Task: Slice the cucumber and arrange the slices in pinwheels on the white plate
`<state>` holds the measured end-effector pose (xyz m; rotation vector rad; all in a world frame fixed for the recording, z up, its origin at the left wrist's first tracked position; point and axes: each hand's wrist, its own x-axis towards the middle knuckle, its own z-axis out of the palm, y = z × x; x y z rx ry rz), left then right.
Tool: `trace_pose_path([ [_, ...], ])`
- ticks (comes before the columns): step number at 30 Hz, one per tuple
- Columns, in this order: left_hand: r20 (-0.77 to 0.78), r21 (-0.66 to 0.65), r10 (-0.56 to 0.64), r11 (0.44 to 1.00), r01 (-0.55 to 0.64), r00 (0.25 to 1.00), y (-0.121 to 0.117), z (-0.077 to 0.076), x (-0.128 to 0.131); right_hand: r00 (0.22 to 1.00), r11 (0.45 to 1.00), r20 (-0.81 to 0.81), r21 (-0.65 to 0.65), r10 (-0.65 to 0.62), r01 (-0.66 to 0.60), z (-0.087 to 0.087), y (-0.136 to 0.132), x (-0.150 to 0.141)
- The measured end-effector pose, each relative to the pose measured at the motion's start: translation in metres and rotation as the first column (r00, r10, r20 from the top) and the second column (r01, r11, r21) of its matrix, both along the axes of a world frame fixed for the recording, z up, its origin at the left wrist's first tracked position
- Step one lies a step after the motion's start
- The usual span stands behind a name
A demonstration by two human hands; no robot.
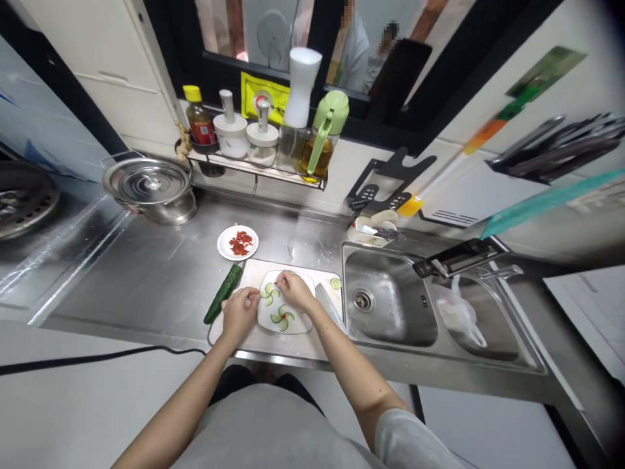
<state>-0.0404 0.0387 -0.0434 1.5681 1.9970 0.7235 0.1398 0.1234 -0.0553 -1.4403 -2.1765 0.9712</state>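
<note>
A squarish white plate (301, 320) lies on a pale cutting board (273, 345). Thin cucumber slices (282, 318) form a pinwheel with a red centre in its lower part; more slices (269, 294) curve together above. My right hand (294, 290) hovers over the plate's upper part, pinching a tiny red piece between thumb and finger. At the plate's left edge is my left hand (241, 309), its fingers drawn together; whatever lies between the tips is too small to make out. A whole cucumber (222, 294) rests left of it, partly on the board.
Chopped red pieces (241, 243) sit on a small round plate (222, 243) behind the board. A knife (328, 307) and a cucumber end (336, 284) lie at the board's right, beside the sink (390, 326). A lidded pot (166, 203) stands back left, below a condiment shelf (263, 170).
</note>
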Motion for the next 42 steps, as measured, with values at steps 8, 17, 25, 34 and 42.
trace_pose_path([
  [8, -0.060, -0.062, -0.022, 0.998, 0.018, 0.998, 0.004, -0.008, 0.002, 0.982, 0.996, 0.184, -0.056, -0.053, 0.064, -0.004, -0.035, -0.008],
  [17, -0.099, -0.101, -0.042, 0.994, 0.032, 0.994, 0.016, -0.013, 0.007, 0.955, 0.994, 0.292, -0.086, -0.046, 0.074, -0.009, -0.037, -0.026],
  [25, -0.106, -0.127, -0.084, 0.989, 0.070, 0.991, 0.020, -0.011, 0.012, 0.941, 0.994, 0.337, -0.082, -0.035, 0.066, -0.011, -0.034, -0.029],
  [34, -0.150, -0.159, -0.105, 0.984, 0.081, 0.983, 0.024, -0.022, 0.017, 0.932, 0.996, 0.361, -0.080, -0.014, 0.045, -0.014, -0.032, -0.030],
  [42, -0.174, -0.161, -0.119, 0.983, 0.091, 0.977, 0.025, -0.025, 0.019, 0.928, 0.997, 0.373, -0.066, -0.009, 0.036, -0.014, -0.032, -0.031],
])
